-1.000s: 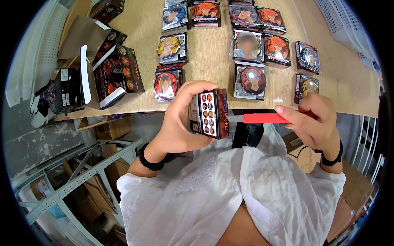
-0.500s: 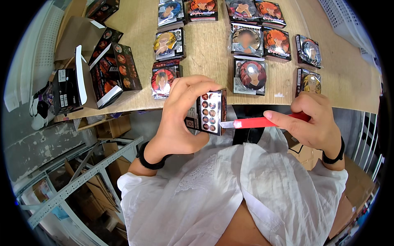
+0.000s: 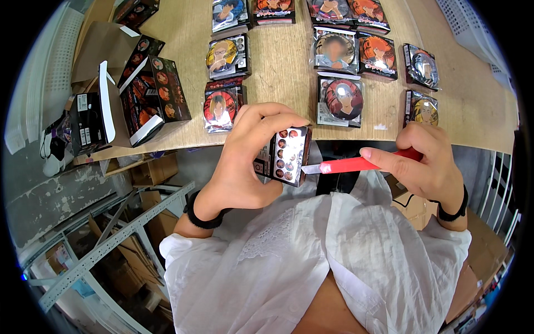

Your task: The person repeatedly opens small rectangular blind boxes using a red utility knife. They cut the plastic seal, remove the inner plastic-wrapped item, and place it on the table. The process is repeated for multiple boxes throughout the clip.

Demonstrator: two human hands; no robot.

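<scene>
My left hand (image 3: 245,158) is wrapped round a small dark box (image 3: 288,153) with rows of round pictures on its white face, held just off the table's near edge. In my right hand (image 3: 425,167) is a red utility knife (image 3: 356,165), gripped by its handle. Its blade (image 3: 312,169) points left and meets the box's right edge, or comes very near it. Beyond my hands, round character badges in clear wrappers lie on small boxes, among them a red badge (image 3: 344,100) and a yellow badge (image 3: 425,111) close to my right hand.
Opened black display boxes (image 3: 161,92) stand at the table's left end. White perforated baskets (image 3: 473,33) are at the far right and far left. Several more badges sit in rows across the wooden table (image 3: 278,72). A metal frame (image 3: 122,234) stands below on the left.
The box in my left hand has tilted a little and its far end has shifted slightly right. The knife stays at its edge, with its blade slightly farther right.
</scene>
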